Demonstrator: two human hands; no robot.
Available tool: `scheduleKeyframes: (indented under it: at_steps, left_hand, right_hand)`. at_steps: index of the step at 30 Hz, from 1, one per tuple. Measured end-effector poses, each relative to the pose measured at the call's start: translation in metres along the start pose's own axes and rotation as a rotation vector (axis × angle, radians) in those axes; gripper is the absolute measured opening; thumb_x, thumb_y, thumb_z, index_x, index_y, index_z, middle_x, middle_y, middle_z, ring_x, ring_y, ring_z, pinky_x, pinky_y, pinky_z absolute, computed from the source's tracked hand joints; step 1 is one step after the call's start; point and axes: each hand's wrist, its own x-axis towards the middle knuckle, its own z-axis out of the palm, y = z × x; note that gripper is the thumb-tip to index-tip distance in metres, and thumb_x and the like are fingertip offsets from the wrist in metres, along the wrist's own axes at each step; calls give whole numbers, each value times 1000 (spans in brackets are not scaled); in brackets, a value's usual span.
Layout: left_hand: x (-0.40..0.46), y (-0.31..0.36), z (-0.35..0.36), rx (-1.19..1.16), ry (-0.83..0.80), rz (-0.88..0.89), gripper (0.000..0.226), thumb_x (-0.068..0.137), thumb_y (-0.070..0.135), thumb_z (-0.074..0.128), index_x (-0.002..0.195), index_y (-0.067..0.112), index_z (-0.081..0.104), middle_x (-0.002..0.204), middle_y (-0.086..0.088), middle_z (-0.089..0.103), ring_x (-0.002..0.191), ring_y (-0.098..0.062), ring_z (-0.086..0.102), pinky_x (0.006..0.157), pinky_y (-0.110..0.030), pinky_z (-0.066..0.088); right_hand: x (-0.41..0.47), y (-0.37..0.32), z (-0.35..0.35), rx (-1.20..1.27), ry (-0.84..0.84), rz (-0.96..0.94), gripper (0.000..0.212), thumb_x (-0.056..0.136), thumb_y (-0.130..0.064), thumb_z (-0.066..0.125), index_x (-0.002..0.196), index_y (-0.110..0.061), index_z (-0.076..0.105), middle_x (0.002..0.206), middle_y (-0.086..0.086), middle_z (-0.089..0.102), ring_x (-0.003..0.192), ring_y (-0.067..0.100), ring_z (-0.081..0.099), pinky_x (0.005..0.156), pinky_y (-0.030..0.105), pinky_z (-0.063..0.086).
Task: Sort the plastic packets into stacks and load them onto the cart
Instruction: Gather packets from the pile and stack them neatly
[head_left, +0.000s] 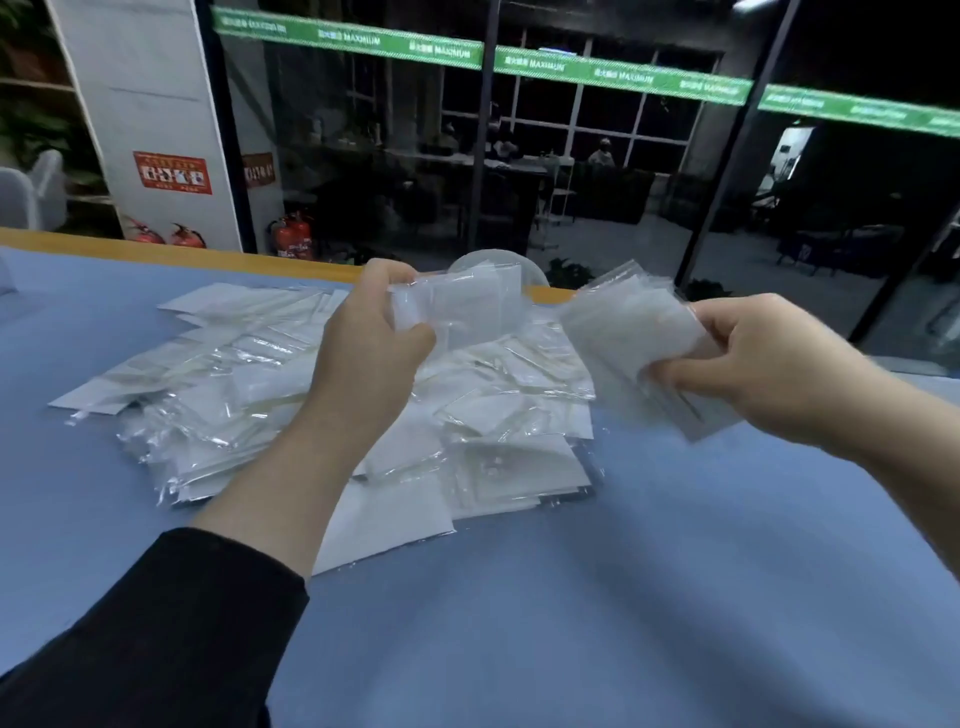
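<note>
Covering the table (649, 597), blue cloth meets dark glass walls (597, 171).

**A blue desk under a heap of packets**

The wide desk (597, 597) has a smooth pale-blue top with a light wooden strip (156, 249) running along its far edge. Directly on the blue surface lies a loose, sprawling pile of clear plastic packets with white contents (493, 415), overlapping at all angles. At the pile's near edge a flat white sheet (384, 514) rests on the desk.
</note>
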Motion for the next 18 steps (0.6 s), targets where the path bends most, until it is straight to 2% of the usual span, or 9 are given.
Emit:
scheduleKeyframes:
  at_steps: [2, 5, 8, 10, 12, 13, 15, 16, 18]
  left_hand:
    - [-8, 11, 10, -18, -83, -9, 35, 89, 8, 62, 114, 32, 54, 69, 3, 42, 53, -6, 39, 50, -23, 37]
    - [-25, 37, 36, -47, -273, 20, 35, 89, 7, 61, 112, 33, 56, 74, 1, 44, 54, -6, 37, 46, -18, 34]
    - [-51, 56, 69, -94, -415, -28, 25, 91, 7, 57, 103, 28, 63, 74, 5, 51, 55, -5, 41, 49, -17, 35]
    - [-71, 57, 89, -175, -461, -166, 15, 96, 13, 53, 95, 20, 66, 77, 3, 57, 63, -8, 47, 56, -23, 39]
    - [-84, 58, 101, -281, -480, -290, 25, 102, 30, 52, 87, 16, 66, 80, 6, 60, 75, -14, 52, 66, -27, 39]
    - [-87, 59, 105, -296, -469, -305, 34, 104, 42, 50, 83, 20, 65, 81, 11, 61, 79, -13, 55, 71, -28, 41]
    - [-91, 63, 108, -281, -414, -285, 39, 101, 60, 42, 80, 31, 58, 84, 16, 59, 81, -6, 54, 75, -19, 39]
    - [-93, 66, 109, -271, -376, -278, 41, 100, 63, 40, 81, 29, 52, 81, 15, 52, 75, -6, 48, 70, -20, 36]
    - [-98, 68, 114, -268, -288, -253, 47, 98, 64, 41, 74, 24, 39, 69, 14, 37, 64, -8, 33, 60, -31, 28]
  right_hand:
    - [-17, 2, -24, -242, -113, -30, 11, 83, -40, 75, 90, -32, 71, 77, -7, 70, 69, 16, 64, 63, 36, 57]
    - [-32, 8, -32, -455, -259, -38, 15, 85, -45, 71, 84, -32, 64, 79, -11, 64, 70, 9, 60, 65, 32, 53]
    - [-37, 27, -3, -527, -182, -203, 22, 84, -45, 73, 87, -26, 63, 85, -8, 60, 80, 13, 56, 71, 32, 48]
    - [-39, 54, 22, -425, -43, -256, 31, 75, -49, 80, 88, -25, 65, 94, -9, 54, 93, 18, 52, 79, 38, 45]
    - [-44, 82, 39, -251, 84, -215, 45, 66, -50, 86, 95, -29, 60, 110, -10, 46, 108, 19, 46, 88, 38, 42]
    - [-47, 93, 45, -142, 133, -181, 55, 63, -49, 89, 103, -32, 55, 120, -11, 42, 117, 18, 43, 94, 34, 39]
    - [-51, 108, 54, 95, 178, -99, 79, 62, -45, 92, 124, -38, 45, 138, -13, 34, 132, 7, 36, 103, 25, 32]
    - [-53, 112, 55, 217, 159, -46, 91, 64, -43, 92, 136, -40, 38, 141, -15, 35, 131, 0, 37, 104, 23, 32]
    - [-55, 115, 55, 388, 73, 42, 101, 68, -41, 90, 147, -48, 27, 133, -19, 47, 113, -10, 52, 97, 12, 37]
